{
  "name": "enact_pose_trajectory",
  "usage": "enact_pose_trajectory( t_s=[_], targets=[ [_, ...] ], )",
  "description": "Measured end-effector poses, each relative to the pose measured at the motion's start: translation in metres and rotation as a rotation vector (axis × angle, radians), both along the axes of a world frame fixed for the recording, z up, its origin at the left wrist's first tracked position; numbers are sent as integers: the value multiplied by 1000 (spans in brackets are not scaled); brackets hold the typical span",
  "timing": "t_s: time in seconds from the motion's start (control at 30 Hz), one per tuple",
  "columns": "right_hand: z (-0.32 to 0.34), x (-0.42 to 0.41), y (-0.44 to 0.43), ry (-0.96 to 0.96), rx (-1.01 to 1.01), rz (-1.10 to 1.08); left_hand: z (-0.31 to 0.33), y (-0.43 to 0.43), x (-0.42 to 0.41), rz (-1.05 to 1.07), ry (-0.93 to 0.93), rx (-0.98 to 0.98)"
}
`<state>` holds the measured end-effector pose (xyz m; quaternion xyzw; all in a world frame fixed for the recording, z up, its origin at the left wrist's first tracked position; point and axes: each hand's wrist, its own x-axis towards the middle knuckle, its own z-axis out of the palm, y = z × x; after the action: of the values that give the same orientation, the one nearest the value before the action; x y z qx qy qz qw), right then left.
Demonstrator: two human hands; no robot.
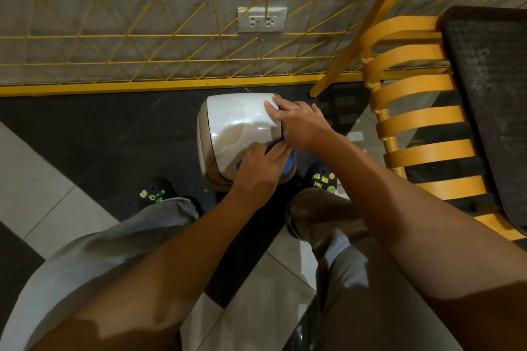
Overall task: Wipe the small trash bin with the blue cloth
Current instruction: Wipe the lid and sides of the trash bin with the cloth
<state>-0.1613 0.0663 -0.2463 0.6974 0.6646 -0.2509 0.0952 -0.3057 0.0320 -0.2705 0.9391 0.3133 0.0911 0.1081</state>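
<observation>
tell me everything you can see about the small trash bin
The small trash bin stands on the dark floor tile near the yellow wire fence, between the person's shoes. It looks like plastic: a glossy white domed lid on a beige body, with a dark seam along the lid's right edge. The right hand rests on the lid's far right corner. The left hand presses the blue cloth onto its near right edge; only a little of the cloth shows.

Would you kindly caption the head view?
Left hand presses blue cloth on small trash bin; right hand steadies it.
</observation>
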Motion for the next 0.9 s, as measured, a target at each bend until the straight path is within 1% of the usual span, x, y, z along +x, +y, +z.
enact_pose_trajectory(
  t_s=[0.07, 0.13, 0.2, 0.33, 0.4, 0.47, 0.53, 0.6, 0.67, 0.73, 0.8, 0.9],
  targets=[
    [0, 1, 0, 1, 2, 2, -8, -8, -6, -41, 57, 28],
    [1, 1, -1, 5, 16, -1, -15, -17, -15, -90, 194, 38],
    [1, 1, -1, 1, 26, 2, -21, -23, -23, -132, 311, -10],
    [0, 1, -2, -7, 27, 9, -18, -20, -19, -77, 276, -57],
    [0, 1, -2, -2, 26, 6, -11, -16, -15, -43, 167, 17],
    [1, 1, -2, -4, 28, 14, -7, -13, -12, -16, 63, 27],
    [2, 1, -2, -9, 24, 18, -9, -13, -12, 2, 14, 39],
    [2, 1, -2, -14, 23, 20, -11, -16, -12, 14, 85, -5],
    [1, 0, -2, -19, 28, 21, -18, -22, -13, -45, 232, -132],
    [0, 0, -2, -18, 34, 20, -26, -26, -15, -74, 302, -204],
    [-1, 0, -2, -14, 39, 21, -18, -25, -14, -34, 231, -191],
    [-1, 2, -1, -3, 21, 27, -6, -19, -7, 19, -29, -50]
  ],
)
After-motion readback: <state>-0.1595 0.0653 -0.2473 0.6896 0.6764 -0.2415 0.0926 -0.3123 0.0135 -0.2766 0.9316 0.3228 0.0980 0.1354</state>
